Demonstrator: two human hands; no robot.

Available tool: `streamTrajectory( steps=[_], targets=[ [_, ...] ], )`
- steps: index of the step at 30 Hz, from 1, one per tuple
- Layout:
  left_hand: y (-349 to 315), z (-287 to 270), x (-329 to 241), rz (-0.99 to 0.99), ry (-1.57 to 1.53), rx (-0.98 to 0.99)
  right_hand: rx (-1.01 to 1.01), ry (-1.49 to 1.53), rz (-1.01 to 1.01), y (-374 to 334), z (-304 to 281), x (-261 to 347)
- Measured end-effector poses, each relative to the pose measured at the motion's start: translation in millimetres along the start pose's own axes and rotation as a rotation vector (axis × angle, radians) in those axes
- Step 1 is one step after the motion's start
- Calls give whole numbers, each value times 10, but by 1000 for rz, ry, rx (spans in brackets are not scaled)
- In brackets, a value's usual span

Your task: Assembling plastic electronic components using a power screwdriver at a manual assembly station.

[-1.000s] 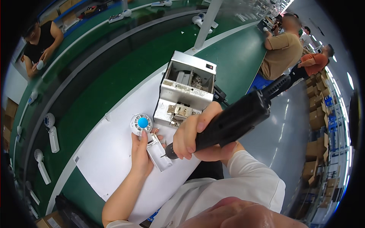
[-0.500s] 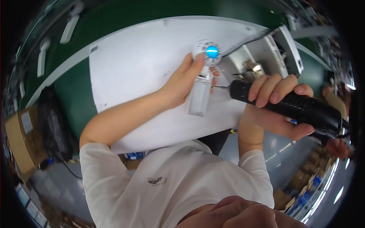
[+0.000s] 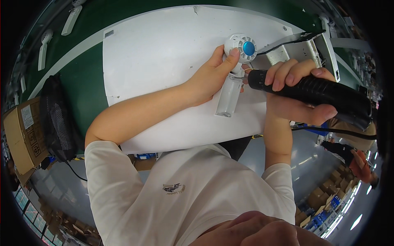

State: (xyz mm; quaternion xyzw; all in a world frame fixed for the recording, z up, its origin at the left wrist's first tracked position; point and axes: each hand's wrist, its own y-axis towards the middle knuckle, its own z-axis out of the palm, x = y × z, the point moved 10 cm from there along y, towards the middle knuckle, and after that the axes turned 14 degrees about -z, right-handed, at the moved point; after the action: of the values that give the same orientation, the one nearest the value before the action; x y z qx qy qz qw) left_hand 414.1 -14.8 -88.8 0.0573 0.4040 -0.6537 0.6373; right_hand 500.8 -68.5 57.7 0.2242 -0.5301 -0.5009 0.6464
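Over the white work sheet point(image 3: 150, 57), my left hand point(image 3: 211, 78) is closed around the neck of a white handheld fan point(image 3: 229, 98), thumb on the fan head beside its round blue centre. The fan's handle points down toward me. My right hand point(image 3: 297, 88) grips a black electric screwdriver point(image 3: 328, 96) lying level. Its tip points left and meets the fan at the joint between head and handle. Exactly what the tip touches is too small to tell. A thin light wire shows near that joint.
Beyond my right hand stands a grey-white metal tray point(image 3: 283, 57) with dividers. The screwdriver's black cable point(image 3: 344, 132) trails at the right. Two white fans point(image 3: 44, 49) lie on the green surface at far left, near a black mesh bag point(image 3: 57, 119) and a cardboard box point(image 3: 26, 137).
The fan and my left hand have shifted slightly right and up in the picture. The screwdriver tip, earlier a little apart from the fan, now reaches its joint.
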Motion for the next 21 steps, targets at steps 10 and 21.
streamTrajectory(
  steps=[10,21],
  targets=[
    [29,-30,-56,20,1,-50,-7,13,8,3,-28,-101],
    [33,13,-72,18,8,-16,26,32,23,58,-24,-59]
  ],
)
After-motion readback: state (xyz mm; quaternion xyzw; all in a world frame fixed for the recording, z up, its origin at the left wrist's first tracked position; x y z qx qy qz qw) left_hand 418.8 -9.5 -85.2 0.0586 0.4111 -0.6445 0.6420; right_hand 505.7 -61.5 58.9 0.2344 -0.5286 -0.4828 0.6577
